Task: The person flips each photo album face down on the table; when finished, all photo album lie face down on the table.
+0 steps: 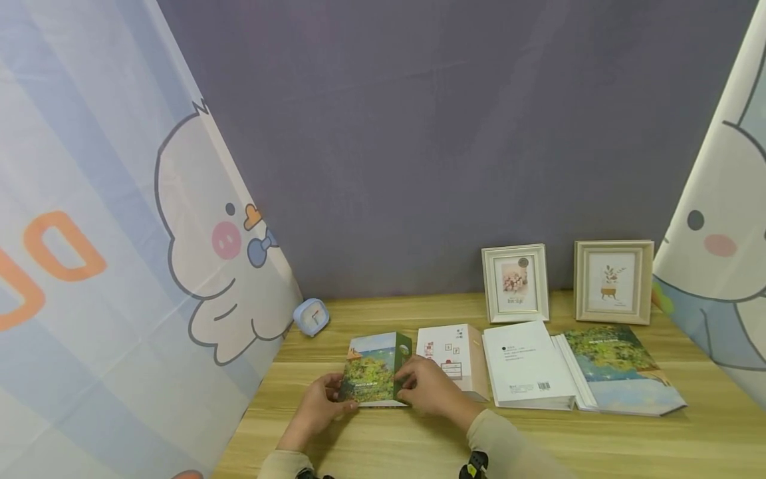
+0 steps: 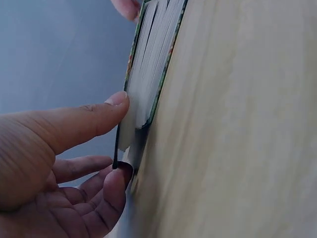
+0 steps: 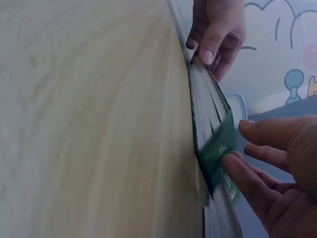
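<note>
A photo album [image 1: 372,366] with a leafy green painted cover lies in front of the person, its green spine strip [image 3: 219,148] facing right. At the album's left edge, my left hand [image 1: 320,402] pinches the cover, the thumb [image 2: 117,100] above and a finger beneath. My right hand [image 1: 432,386] is at the spine side, its fingertips [image 3: 235,161] holding the strip near its lower corner. White page edges face the near side. Beside the right hand stands a white album [image 1: 444,349] with a drawn room on its cover, partly hidden by that hand.
Farther right are a white album showing its back cover [image 1: 526,362] and another painted album [image 1: 622,369]. Two picture frames [image 1: 516,283] stand behind them. A small blue clock [image 1: 311,317] sits at the back left of the wooden table [image 1: 383,446].
</note>
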Motion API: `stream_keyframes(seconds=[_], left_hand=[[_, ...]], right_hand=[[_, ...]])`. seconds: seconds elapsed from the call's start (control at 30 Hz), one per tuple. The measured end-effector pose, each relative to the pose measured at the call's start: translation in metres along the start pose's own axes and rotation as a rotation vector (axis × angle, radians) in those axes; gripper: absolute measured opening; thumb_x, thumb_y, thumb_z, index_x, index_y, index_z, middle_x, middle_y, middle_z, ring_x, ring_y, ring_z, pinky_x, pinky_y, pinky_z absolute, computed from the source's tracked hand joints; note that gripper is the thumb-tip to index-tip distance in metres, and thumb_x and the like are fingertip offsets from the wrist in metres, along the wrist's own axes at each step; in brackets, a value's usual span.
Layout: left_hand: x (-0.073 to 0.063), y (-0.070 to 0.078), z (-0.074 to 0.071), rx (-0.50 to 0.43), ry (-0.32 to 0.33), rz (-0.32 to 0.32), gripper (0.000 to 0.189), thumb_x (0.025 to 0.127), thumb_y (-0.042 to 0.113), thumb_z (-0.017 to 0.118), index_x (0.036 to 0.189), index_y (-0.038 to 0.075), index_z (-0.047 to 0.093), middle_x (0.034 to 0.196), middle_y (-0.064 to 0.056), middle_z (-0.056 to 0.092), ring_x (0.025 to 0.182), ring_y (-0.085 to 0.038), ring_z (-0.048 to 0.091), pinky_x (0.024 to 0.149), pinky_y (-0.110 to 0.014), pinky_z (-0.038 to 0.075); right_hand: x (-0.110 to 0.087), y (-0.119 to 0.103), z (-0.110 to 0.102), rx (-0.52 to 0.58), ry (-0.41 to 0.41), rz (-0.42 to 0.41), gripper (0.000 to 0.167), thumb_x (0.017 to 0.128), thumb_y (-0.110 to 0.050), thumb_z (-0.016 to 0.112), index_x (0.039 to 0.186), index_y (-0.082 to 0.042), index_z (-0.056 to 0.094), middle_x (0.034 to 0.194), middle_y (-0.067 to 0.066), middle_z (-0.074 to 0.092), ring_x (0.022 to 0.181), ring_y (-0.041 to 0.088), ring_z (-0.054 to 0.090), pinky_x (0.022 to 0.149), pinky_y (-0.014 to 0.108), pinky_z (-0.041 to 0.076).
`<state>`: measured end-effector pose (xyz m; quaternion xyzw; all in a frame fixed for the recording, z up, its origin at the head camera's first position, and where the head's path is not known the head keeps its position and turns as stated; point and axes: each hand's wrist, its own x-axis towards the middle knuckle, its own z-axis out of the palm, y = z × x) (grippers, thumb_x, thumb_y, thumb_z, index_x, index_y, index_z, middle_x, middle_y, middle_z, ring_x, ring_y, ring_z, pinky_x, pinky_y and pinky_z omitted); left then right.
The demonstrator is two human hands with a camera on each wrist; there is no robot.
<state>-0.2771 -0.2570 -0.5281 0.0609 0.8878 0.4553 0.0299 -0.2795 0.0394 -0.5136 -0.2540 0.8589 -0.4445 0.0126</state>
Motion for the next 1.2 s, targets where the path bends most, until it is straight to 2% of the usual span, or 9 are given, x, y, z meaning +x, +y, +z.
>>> stream_keyframes(seconds=[0.13,0.33,0.4,0.53,0.67,0.77,0.93,1.07,1.2], left_hand=[[-0.001,0.001,-0.006,-0.006,-0.019,0.017,0.083,0.079,0.019,0.095,0.144,-0.010,0.052,0.123,-0.015,0.063,0.103,-0.025,0.063,0.083,-0.040,0.058],[0.001,0.005,-0.013,-0.003,-0.031,0.073,0.079,0.085,0.022,0.091,0.147,-0.005,0.052,0.126,-0.018,0.061,0.110,-0.032,0.063,0.087,-0.047,0.059],[0.004,0.007,-0.013,0.011,0.002,0.119,0.072,0.087,0.021,0.088,0.146,-0.003,0.055,0.128,-0.020,0.061,0.113,-0.036,0.062,0.090,-0.050,0.058],[0.010,0.014,-0.012,0.038,0.095,0.211,0.055,0.091,0.016,0.084,0.140,0.001,0.062,0.132,-0.021,0.063,0.122,-0.040,0.060,0.102,-0.059,0.050],[0.013,0.023,-0.013,0.067,0.172,0.286,0.045,0.093,0.015,0.083,0.135,0.009,0.068,0.138,-0.015,0.063,0.130,-0.040,0.056,0.109,-0.064,0.043],[0.017,0.030,-0.015,0.100,0.211,0.353,0.044,0.093,0.015,0.083,0.134,0.013,0.069,0.139,-0.013,0.062,0.132,-0.042,0.055,0.106,-0.066,0.045],[0.026,0.039,-0.016,0.172,0.253,0.493,0.048,0.092,0.016,0.083,0.137,0.009,0.067,0.137,-0.014,0.061,0.128,-0.042,0.058,0.102,-0.065,0.049],[0.033,0.044,-0.015,0.251,0.271,0.544,0.057,0.091,0.025,0.085,0.141,0.006,0.065,0.144,-0.016,0.058,0.133,-0.041,0.053,0.105,-0.064,0.047],[0.039,0.046,-0.012,0.327,0.265,0.576,0.066,0.089,0.034,0.086,0.146,0.010,0.061,0.150,-0.021,0.052,0.139,-0.045,0.046,0.112,-0.069,0.035]], right_hand=[[-0.002,0.004,-0.010,0.002,0.028,-0.002,0.025,0.092,-0.013,0.082,0.116,-0.008,0.077,0.115,0.002,0.066,0.090,0.009,0.067,0.075,0.027,0.058],[-0.007,0.010,-0.026,-0.005,0.048,-0.020,0.023,0.096,-0.011,0.078,0.118,-0.006,0.076,0.111,0.007,0.071,0.092,0.014,0.069,0.076,0.031,0.059],[-0.009,0.011,-0.033,-0.005,0.062,-0.027,0.023,0.097,-0.010,0.076,0.119,-0.005,0.076,0.112,0.009,0.072,0.099,0.021,0.070,0.076,0.030,0.059],[-0.017,0.013,-0.053,-0.012,0.091,-0.044,0.023,0.099,-0.007,0.073,0.121,-0.005,0.075,0.117,0.013,0.072,0.102,0.026,0.071,0.074,0.027,0.060],[-0.029,0.017,-0.079,-0.041,0.118,-0.044,0.023,0.100,-0.009,0.072,0.123,-0.008,0.075,0.118,0.009,0.070,0.098,0.020,0.070,0.078,0.026,0.060],[-0.041,0.019,-0.102,-0.069,0.159,-0.036,0.025,0.101,-0.012,0.072,0.126,-0.011,0.074,0.121,0.007,0.071,0.102,0.019,0.070,0.084,0.032,0.060],[-0.059,0.027,-0.136,-0.183,0.246,-0.069,0.030,0.102,-0.018,0.072,0.131,-0.012,0.071,0.124,0.002,0.070,0.108,0.023,0.070,0.094,0.045,0.059],[-0.073,0.033,-0.159,-0.265,0.293,-0.080,0.038,0.101,-0.022,0.073,0.137,-0.012,0.068,0.134,0.006,0.066,0.119,0.032,0.066,0.096,0.058,0.055],[-0.088,0.043,-0.175,-0.305,0.312,-0.062,0.047,0.101,-0.030,0.073,0.142,-0.011,0.063,0.143,0.012,0.060,0.127,0.042,0.059,0.096,0.066,0.051]])
